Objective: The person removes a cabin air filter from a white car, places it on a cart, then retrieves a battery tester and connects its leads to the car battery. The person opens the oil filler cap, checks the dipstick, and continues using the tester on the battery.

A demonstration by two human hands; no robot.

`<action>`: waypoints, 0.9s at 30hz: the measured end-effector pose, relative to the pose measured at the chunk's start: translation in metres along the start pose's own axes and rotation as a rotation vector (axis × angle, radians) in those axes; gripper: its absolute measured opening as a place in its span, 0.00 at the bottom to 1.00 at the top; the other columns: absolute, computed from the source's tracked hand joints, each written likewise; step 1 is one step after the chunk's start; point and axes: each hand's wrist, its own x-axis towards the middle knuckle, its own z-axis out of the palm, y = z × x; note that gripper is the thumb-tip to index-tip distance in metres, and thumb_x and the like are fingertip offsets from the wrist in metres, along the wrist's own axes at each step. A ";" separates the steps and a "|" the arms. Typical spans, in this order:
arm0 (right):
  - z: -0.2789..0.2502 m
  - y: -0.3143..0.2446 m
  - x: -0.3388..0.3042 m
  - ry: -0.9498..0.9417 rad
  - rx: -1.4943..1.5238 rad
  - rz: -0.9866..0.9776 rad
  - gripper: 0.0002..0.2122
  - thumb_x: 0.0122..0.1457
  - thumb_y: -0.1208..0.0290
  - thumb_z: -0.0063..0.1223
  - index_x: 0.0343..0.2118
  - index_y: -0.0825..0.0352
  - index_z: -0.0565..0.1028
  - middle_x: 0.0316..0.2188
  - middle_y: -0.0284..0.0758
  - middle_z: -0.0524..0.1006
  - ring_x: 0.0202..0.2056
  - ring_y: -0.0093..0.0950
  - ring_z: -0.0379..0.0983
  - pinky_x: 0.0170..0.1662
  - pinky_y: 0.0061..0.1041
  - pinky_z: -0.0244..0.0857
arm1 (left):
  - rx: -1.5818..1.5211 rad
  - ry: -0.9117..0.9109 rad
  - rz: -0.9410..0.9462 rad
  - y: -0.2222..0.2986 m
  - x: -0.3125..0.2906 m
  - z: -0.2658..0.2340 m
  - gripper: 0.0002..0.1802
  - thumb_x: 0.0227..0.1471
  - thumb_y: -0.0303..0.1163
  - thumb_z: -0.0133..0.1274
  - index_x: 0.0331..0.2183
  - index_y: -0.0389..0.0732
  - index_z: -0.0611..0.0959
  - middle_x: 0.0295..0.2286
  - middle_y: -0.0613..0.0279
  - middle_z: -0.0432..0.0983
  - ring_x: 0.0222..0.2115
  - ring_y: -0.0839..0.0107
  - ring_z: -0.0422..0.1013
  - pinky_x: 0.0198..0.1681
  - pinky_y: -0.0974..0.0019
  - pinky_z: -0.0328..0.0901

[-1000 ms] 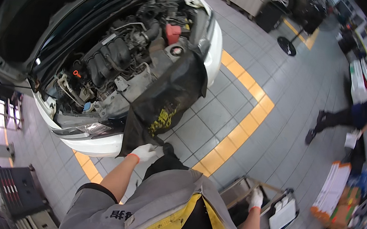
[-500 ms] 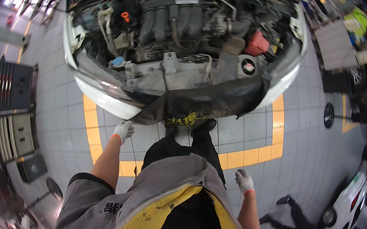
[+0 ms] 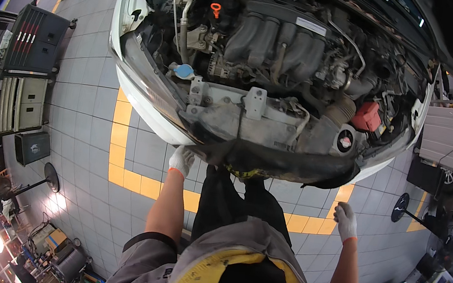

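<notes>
Black cover, just one, lies over the front edge of a white car. Its thin left corner meets the fingers of the left hand; I cannot tell if they pinch it. The right hand is apart from the cover, below its right end, with its fingers loosely bent and free. Both hands wear white gloves, two in all, each with an orange cuff.

The cover is long and thin. Its long way runs from left to right along the car's nose, and its left corner points left. Yellow marks on it face down toward two legs in black.

Behind it sits one engine, with one blue cap, one orange loop and one red box. Farther out, one yellow line bends across the gray floor, and one dark drawer cabinet stands far left.
</notes>
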 end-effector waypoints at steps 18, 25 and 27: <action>0.102 -0.013 -0.108 -0.110 -0.185 0.296 0.22 0.69 0.62 0.56 0.59 0.72 0.75 0.48 0.44 0.84 0.51 0.31 0.80 0.56 0.29 0.71 | 0.394 -0.050 1.031 0.126 -0.111 0.080 0.28 0.52 0.15 0.50 0.56 0.30 0.76 0.50 0.52 0.76 0.50 0.64 0.73 0.59 0.63 0.66; 0.107 -0.028 -0.090 -0.053 -0.049 0.168 0.22 0.69 0.64 0.55 0.59 0.75 0.75 0.50 0.44 0.83 0.51 0.29 0.79 0.55 0.27 0.71 | 1.339 -0.038 1.587 0.211 -0.109 0.178 0.26 0.59 0.43 0.62 0.53 0.36 0.82 0.56 0.43 0.73 0.59 0.43 0.67 0.63 0.45 0.61; 0.108 -0.028 -0.094 -0.045 0.003 0.168 0.22 0.69 0.65 0.55 0.59 0.76 0.74 0.50 0.43 0.83 0.51 0.28 0.79 0.55 0.27 0.71 | 1.519 0.069 1.820 0.231 -0.092 0.191 0.26 0.57 0.49 0.62 0.48 0.39 0.84 0.56 0.45 0.74 0.62 0.45 0.65 0.62 0.43 0.59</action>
